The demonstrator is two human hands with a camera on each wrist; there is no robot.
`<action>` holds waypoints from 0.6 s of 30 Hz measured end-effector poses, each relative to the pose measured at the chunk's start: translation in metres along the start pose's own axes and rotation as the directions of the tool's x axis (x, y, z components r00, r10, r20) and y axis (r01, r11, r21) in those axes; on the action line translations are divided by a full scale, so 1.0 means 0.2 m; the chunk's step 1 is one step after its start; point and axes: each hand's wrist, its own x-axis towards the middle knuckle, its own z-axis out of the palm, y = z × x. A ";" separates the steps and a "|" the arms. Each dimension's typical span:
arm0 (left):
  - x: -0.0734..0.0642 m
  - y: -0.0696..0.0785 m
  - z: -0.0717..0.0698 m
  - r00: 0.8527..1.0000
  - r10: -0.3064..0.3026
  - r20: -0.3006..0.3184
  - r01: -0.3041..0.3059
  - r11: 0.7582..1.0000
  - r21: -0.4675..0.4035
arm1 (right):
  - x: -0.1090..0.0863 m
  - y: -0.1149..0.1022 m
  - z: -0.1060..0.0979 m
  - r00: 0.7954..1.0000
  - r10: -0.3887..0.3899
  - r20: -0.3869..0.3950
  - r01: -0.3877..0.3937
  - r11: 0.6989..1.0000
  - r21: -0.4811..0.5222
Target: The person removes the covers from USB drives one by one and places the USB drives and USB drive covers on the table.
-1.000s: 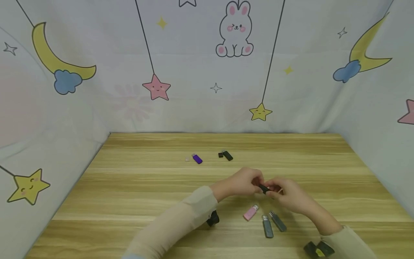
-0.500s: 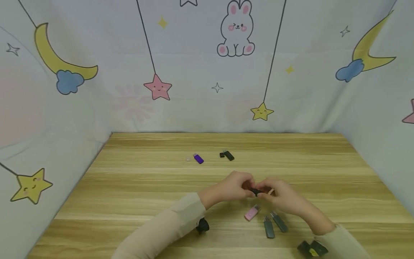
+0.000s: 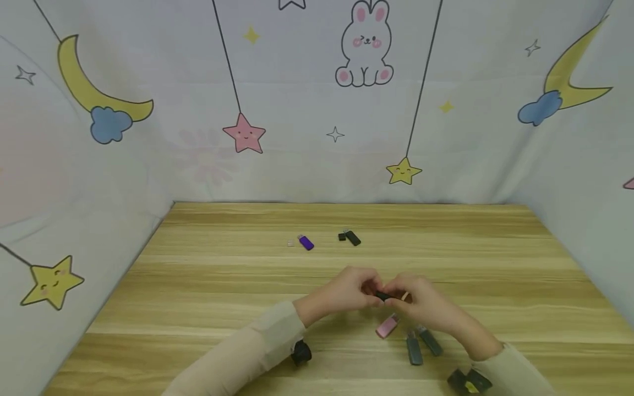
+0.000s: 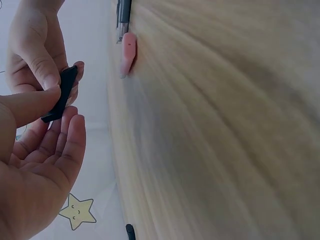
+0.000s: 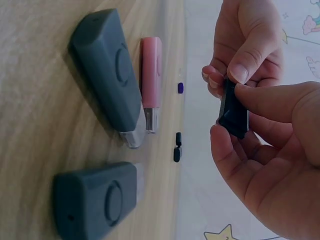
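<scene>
Both hands meet above the table around a black USB stick (image 3: 383,296). My left hand (image 3: 353,289) pinches one end between thumb and fingers. The thumb and fingers of my right hand (image 3: 421,300) grip the other end, and the fingertips of the two hands nearly meet. In the left wrist view the black USB stick (image 4: 62,95) is tilted, with a thumb pressed on it from each side. Just below the hands lie a pink USB stick (image 3: 388,325) and two grey USB sticks, one (image 3: 414,349) nearer than the other (image 3: 430,341).
Farther back lie a purple USB stick (image 3: 306,242) beside a small clear cap (image 3: 290,243), and a black USB stick with its plug bare (image 3: 353,237) beside a black cap (image 3: 342,237). A printed cloth (image 3: 297,176) hangs behind the wooden table (image 3: 223,275).
Both hands have moved left and slightly toward the near edge with the black USB stick, and have come closer together. The sticks on the table stay where they were; the head view has shifted slightly.
</scene>
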 end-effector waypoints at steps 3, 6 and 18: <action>-0.02 0.00 0.00 1.000 0.003 0.002 -0.003 1.000 -0.007 | 0.00 0.00 0.01 1.000 -0.021 0.007 0.021 1.000 -0.018; -0.03 -0.01 0.01 1.000 0.027 -0.002 -0.027 1.000 -0.005 | 0.00 0.00 0.02 0.999 -0.047 0.005 0.047 0.998 -0.029; -0.08 -0.02 0.00 0.998 0.066 0.008 -0.066 0.997 -0.030 | 0.00 0.02 0.05 0.985 -0.157 0.067 0.156 0.988 0.020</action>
